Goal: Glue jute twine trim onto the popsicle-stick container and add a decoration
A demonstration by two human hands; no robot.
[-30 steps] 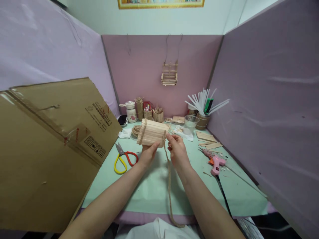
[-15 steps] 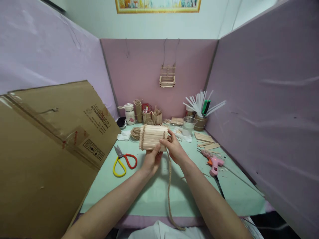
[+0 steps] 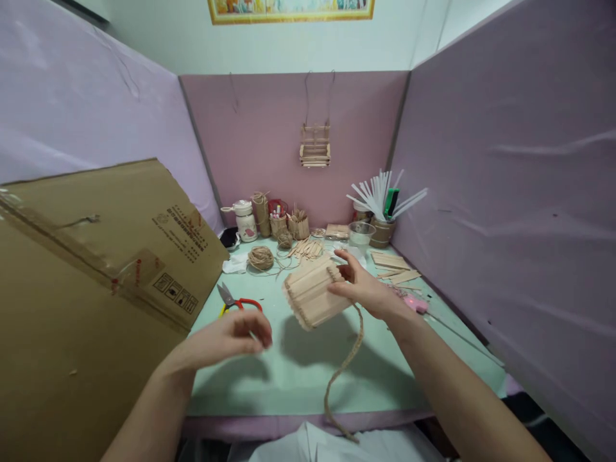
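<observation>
My right hand [image 3: 359, 285] grips one rim of a pot made of pale craft sticks [image 3: 315, 292], with its thumb on the near side. The pot is tilted on its side above the table, and braided twine trims both ends. From its right end a loose braided cord [image 3: 342, 367] hangs down to my lap. My left hand [image 3: 235, 335] is off the pot, in the air to its left, with fingers loosely curled, thumb apart and nothing seen in it. Just behind that hand lie scissors [image 3: 231, 298] with red and yellow handles, partly hidden by it.
A large cardboard box [image 3: 120, 269] leans in at the left. Behind are a twine ball [image 3: 260, 258], loose sticks [image 3: 307, 249], a white bottle [image 3: 246, 221] and a clear cup [image 3: 360, 235]. A pink glue gun [image 3: 414, 303] lies at the right, partly behind my forearm.
My left hand has let go of the pot and moved left, toward the scissors. My right hand has shifted right with the pot, which is now tilted and lower.
</observation>
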